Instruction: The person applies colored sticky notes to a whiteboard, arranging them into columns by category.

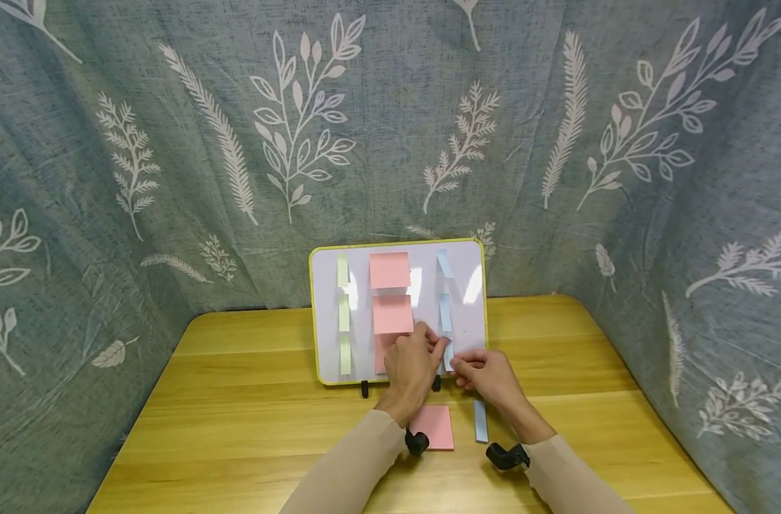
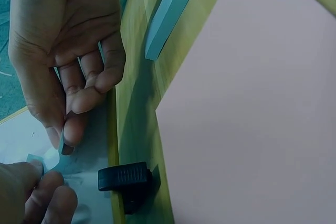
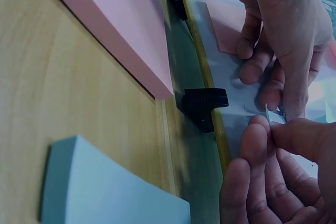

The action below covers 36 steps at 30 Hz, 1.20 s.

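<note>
A narrow blue sticky note is stretched between both hands, low on the right side of a small whiteboard. My right hand pinches its lower end between thumb and forefinger; the right wrist view shows the note edge-on in that pinch. At the note's upper end, my left hand holds it with thumb and fingertips, its back partly hiding the lowest pink note. Two more blue strips stick to the board above.
Larger pink notes run down the board's middle, green strips down its left. Black feet prop the board. On the wooden table lie a pink note pad and a blue pad. A patterned curtain hangs behind.
</note>
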Each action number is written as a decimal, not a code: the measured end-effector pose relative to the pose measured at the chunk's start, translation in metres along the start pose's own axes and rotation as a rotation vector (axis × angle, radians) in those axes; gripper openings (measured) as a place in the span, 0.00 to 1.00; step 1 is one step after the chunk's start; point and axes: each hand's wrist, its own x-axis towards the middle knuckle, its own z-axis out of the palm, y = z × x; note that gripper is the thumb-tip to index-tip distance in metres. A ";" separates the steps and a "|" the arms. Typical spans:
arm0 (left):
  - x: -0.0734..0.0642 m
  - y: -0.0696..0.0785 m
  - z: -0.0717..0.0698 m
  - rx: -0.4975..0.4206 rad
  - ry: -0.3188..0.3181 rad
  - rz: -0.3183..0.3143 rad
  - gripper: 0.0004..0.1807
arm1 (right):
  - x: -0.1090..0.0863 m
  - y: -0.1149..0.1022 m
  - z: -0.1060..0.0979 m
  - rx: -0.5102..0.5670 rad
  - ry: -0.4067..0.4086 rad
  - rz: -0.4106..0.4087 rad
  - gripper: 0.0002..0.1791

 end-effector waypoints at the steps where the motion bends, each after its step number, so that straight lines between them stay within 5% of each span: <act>1: 0.000 0.000 0.000 0.004 0.003 0.005 0.17 | 0.000 0.000 0.000 0.000 0.000 -0.002 0.13; 36: 0.005 0.004 0.004 0.055 0.066 0.007 0.22 | -0.001 0.004 -0.001 -0.007 -0.002 -0.040 0.13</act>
